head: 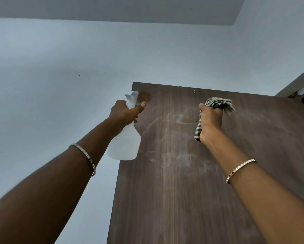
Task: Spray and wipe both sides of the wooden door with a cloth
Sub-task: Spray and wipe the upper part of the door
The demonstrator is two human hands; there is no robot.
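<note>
The dark wooden door [183, 182] fills the lower right of the head view, seen from below, with pale dusty smears across its upper part. My left hand [124, 111] grips the neck of a white spray bottle [125, 143], raised near the door's top left corner, its nozzle pointing at the wood. A darker wet patch [145, 96] shows just right of the nozzle. My right hand [210, 122] grips a bunched green-and-white checked cloth [219, 103] held up against the door's upper middle.
A pale wall [59, 85] stands left of and behind the door, with the grey ceiling [112, 9] above. The door frame [299, 81] shows at the upper right edge. Each of my wrists carries a bangle.
</note>
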